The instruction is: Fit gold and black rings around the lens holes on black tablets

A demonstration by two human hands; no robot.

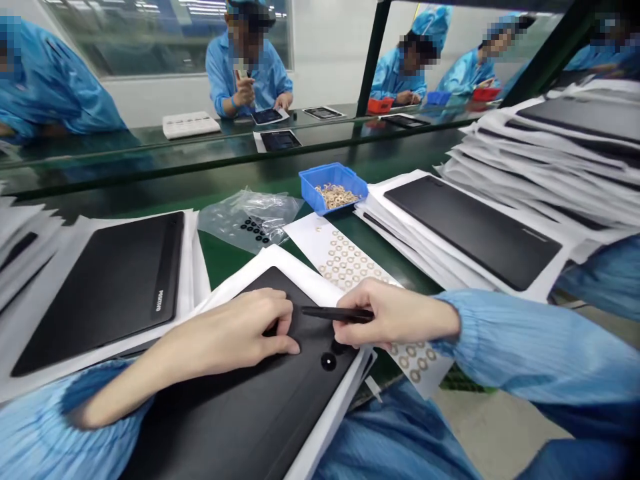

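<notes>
A black tablet back cover (240, 413) lies at a slant before me on white sheets. My left hand (250, 327) rests on it with the fingers curled under and the thumb lying along the surface; nothing shows in its grip. Between the thumb and fingers of my right hand (373, 313) is a slim black tool (320, 312), tapered like tweezers, its tip pointing left over the cover. Just below that hand is a round black camera spot (329, 361) with a light centre. A white sheet of tan ring stickers (350, 260) runs beneath my right hand and forearm.
Beyond the sheet stand a blue bin (333, 187) of tan rings and a clear plastic bag (250, 213) with black rings. Stacked covers with paper between them flank me, left (115, 273) and right (475, 227). Co-workers (250, 67) sit across the green bench.
</notes>
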